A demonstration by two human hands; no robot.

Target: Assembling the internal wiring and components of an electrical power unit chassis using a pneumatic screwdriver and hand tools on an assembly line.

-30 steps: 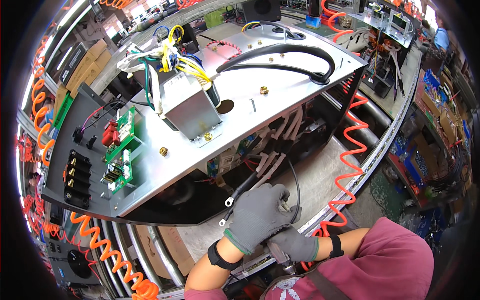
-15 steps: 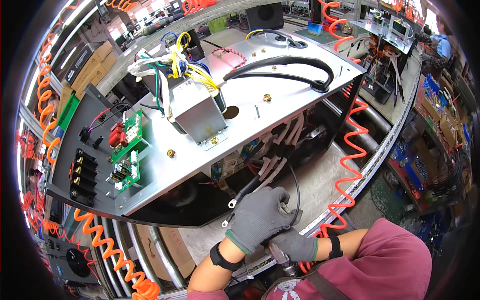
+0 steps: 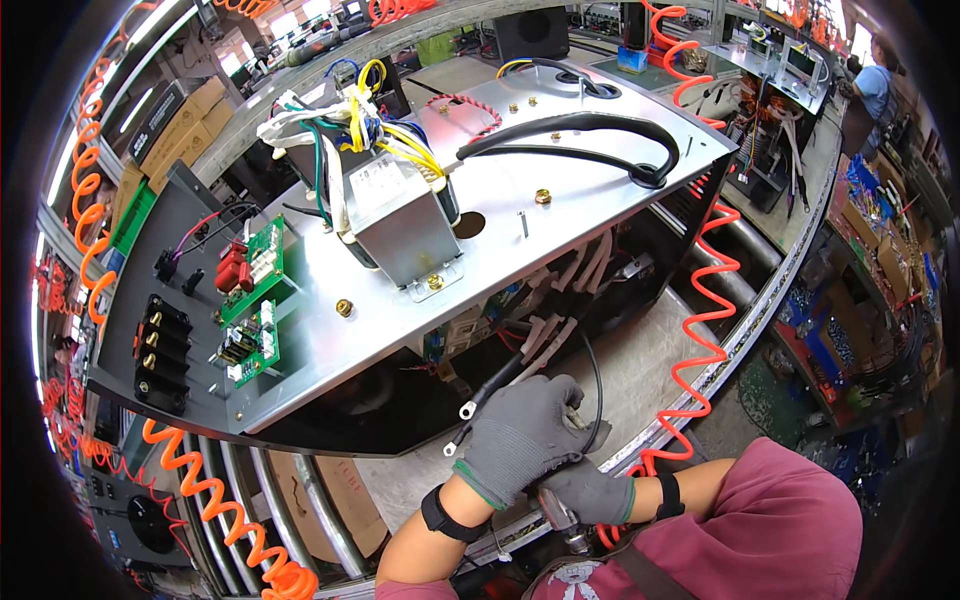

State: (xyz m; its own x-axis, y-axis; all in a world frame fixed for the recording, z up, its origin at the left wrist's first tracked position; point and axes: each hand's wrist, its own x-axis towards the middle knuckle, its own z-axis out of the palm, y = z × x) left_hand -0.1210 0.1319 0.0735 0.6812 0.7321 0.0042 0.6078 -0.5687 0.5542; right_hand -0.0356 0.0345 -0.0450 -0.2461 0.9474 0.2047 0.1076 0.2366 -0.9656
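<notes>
My left hand (image 3: 515, 440), in a grey glove, is closed above the conveyor's near edge. A thin black cable (image 3: 598, 385) drops from the machine and curves into its fingers; the cable's end is hidden. Just beneath, my gloved right hand (image 3: 595, 492) is wrapped round a metal-bodied power tool (image 3: 558, 510), partly covered by the left hand. Beside my left knuckles hang thick cables with ring terminals (image 3: 467, 410). They come out from under the sheet-metal panel (image 3: 420, 320) of the machine, which carries a boxy transformer (image 3: 405, 220) with bundled wires.
Green circuit boards (image 3: 262, 300) and a black terminal block (image 3: 163, 350) sit at the machine's left. Coiled orange air hoses (image 3: 705, 345) hang on both sides. Steel rollers (image 3: 325, 510) run below. Parts shelves (image 3: 850, 340) stand at right, and a person (image 3: 875, 95) is far off.
The view has shifted slightly. Both hands keep nearly the same place and grip, while the left fingers have turned a little around the cable. The distant person has changed posture.
</notes>
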